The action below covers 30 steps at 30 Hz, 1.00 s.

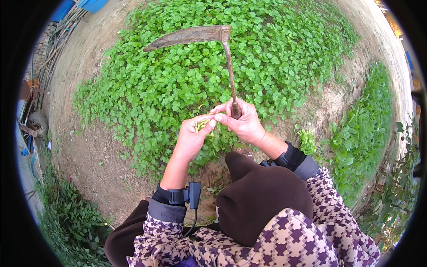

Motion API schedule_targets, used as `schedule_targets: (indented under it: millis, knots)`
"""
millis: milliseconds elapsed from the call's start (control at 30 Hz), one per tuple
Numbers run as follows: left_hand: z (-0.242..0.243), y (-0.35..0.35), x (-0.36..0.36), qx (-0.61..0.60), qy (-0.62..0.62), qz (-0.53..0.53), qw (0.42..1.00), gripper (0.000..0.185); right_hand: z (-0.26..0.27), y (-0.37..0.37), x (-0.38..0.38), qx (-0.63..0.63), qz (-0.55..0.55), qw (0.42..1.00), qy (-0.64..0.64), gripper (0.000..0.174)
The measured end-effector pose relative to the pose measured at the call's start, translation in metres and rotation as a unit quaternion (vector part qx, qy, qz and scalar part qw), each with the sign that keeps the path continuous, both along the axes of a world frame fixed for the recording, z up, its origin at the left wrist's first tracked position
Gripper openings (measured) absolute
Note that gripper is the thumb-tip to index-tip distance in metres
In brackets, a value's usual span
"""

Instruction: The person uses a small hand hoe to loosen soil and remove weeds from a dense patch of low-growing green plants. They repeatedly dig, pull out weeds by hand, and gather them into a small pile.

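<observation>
My left hand is closed around a small bunch of pale green stems, some leaves of which hang below the fingers. Close against it, my right hand grips the short handle of a sickle, and its thumb and forefinger meet the stems at the left fingertips. The sickle's worn, curved metal blade points left, above the leafy green plants. Below both hands grows a dense patch of these low, lobed-leaf plants, which look like cilantro or celery.
A small heap of cut greens lies on the soil right of my right hand. Another leafy row grows farther right. Long sticks, a wheel and a blue container are at the left. Dark green plants fill the lower left.
</observation>
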<state>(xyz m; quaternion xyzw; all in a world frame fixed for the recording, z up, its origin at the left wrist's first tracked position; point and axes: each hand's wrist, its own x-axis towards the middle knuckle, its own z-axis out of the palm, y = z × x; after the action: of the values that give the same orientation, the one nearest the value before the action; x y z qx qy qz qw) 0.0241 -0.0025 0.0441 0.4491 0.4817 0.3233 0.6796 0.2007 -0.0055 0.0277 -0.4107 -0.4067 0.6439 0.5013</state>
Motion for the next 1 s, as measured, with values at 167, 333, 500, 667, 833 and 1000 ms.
schedule_targets:
  millis: [167, 333, 500, 667, 833, 1000]
  knots:
    - [-0.001, 0.0, -0.004, -0.094, -0.054, 0.026, 0.994, 0.026, -0.003, 0.001, 0.002, 0.008, 0.009, 1.0, 0.018, 0.026]
    - [-0.005, -0.002, -0.007, -0.11, 0.002, -0.028, 0.994, 0.026, -0.004, -0.003, 0.008, -0.032, 0.035, 0.999, 0.009, 0.025]
    - [-0.008, -0.004, -0.002, -0.075, 0.048, -0.091, 0.992, 0.019, -0.003, -0.005, 0.009, 0.003, 0.04, 0.972, -0.233, 0.023]
    - [-0.001, 0.0, -0.011, -0.041, 0.048, -0.092, 0.994, 0.015, -0.008, -0.014, 0.025, 0.029, -0.003, 0.971, -0.236, 0.025]
    - [0.002, 0.015, -0.042, -0.068, -0.073, 0.065, 0.993, 0.017, -0.02, -0.042, 0.084, 0.012, -0.153, 0.945, -0.29, 0.025]
    - [0.001, 0.028, -0.066, -0.05, -0.11, 0.109, 0.987, 0.021, -0.028, -0.097, 0.147, -0.01, -0.227, 0.896, -0.381, 0.021]
